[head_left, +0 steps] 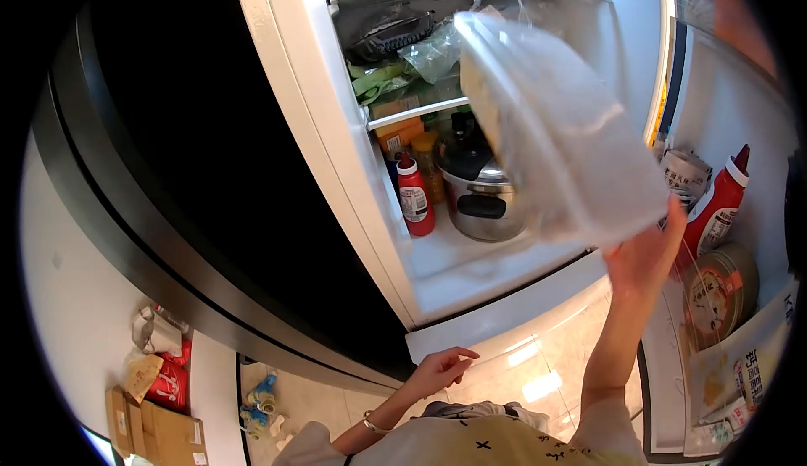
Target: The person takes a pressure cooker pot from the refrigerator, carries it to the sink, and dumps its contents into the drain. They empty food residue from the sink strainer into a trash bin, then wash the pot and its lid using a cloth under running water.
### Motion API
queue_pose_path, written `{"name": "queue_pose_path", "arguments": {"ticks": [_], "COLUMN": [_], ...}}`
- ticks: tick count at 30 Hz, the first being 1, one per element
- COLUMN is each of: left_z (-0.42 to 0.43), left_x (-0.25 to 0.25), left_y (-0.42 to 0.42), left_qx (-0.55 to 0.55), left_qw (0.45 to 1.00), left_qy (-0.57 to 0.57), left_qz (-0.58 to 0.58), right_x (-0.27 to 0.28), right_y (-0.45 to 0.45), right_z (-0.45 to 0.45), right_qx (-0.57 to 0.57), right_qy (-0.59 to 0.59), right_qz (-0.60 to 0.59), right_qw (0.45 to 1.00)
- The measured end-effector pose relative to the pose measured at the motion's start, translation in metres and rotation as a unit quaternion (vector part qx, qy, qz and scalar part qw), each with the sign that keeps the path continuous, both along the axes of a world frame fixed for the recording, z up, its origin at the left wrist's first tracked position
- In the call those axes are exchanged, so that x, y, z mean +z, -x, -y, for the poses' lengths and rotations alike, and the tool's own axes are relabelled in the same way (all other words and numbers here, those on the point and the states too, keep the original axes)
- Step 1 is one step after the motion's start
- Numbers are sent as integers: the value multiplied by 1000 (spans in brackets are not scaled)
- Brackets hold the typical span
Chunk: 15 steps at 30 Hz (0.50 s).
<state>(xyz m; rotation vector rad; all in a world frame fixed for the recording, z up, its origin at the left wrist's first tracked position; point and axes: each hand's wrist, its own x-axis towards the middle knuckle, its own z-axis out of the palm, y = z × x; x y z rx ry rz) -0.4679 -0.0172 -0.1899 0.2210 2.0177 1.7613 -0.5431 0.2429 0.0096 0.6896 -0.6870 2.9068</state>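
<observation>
My right hand (643,256) grips the lower end of a translucent plastic bin (580,130), which is blurred and held up tilted before the refrigerator shelves. My thumb shows at its edge, while the other fingers are mostly hidden behind it. Low in front of the refrigerator, my left hand (441,371) is empty, its fingers loosely apart and slightly bent. Behind the bin, a steel pot with a black lid (481,201) stands on the bottom shelf, partly covered from view. A red squeeze bottle (414,197) is beside the pot.
Bagged greens (382,82) lie on the middle shelf (418,114). The open door at right holds another red bottle (714,201), a round tin (723,289) and packets (740,390). At lower left are a cardboard box (160,432) and a red bag (171,384).
</observation>
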Motion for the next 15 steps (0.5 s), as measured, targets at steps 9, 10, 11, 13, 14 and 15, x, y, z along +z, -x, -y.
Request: {"name": "queue_pose_path", "arguments": {"ticks": [9,10,11,13,14,15], "left_z": [14,17,20,25,27,28], "left_x": [-12,-12,-14,-26,-30,-28], "left_y": [-8,-8,-11,-13,-13,-15], "left_qx": [12,19,27,41,48,47], "left_qw": [1000,1000,999,999,998,998], "left_qy": [-21,-19,-16,-28,-32,-34], "left_qz": [-5,5,18,14,13,20], "right_x": [130,139,146,157,162,167], "right_y": [80,80,80,88,95,107], "right_z": [-6,-7,-8,-15,-22,-33], "right_qx": [47,28,10,72,102,181], "right_qy": [-96,-109,-121,-131,-135,-154], "right_qz": [-171,-181,-188,-205,-212,-220], "right_qw": [979,977,975,967,962,946]}}
